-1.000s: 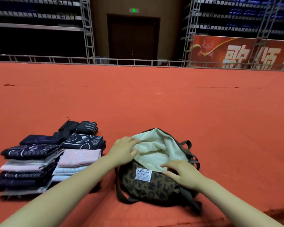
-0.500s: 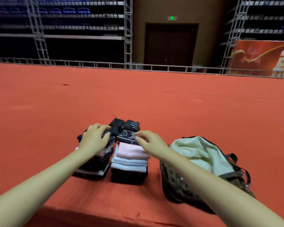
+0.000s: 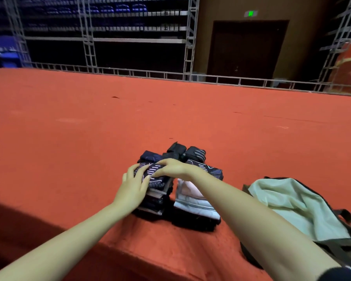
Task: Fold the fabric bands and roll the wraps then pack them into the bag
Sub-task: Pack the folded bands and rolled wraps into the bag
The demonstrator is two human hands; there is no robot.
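The top dark patterned folded fabric band (image 3: pixel 152 173) of the left stack is gripped by both the left hand (image 3: pixel 134 186) and right hand (image 3: pixel 171 167), on the red-covered bench (image 3: pixel 109 128). The open cream-lined bag (image 3: pixel 292 201) lies right. No legible writing is seen.

Two stacks of folded fabric bands (image 3: pixel 197 197) counted on the red floor (image 3: pixel 89 128), two rolled black wraps (image 3: pixel 185 153) behind them, one open bag (image 3: pixel 300 205), two hands (image 3: pixel 133 185) seen.

I view an indoor arena: broad red carpeted floor (image 3: pixel 170 118), tiered blue seats (image 3: pixel 118 9), grey metal scaffolding trusses (image 3: pixel 88 37), green exit sign (image 3: pixel 250 13).
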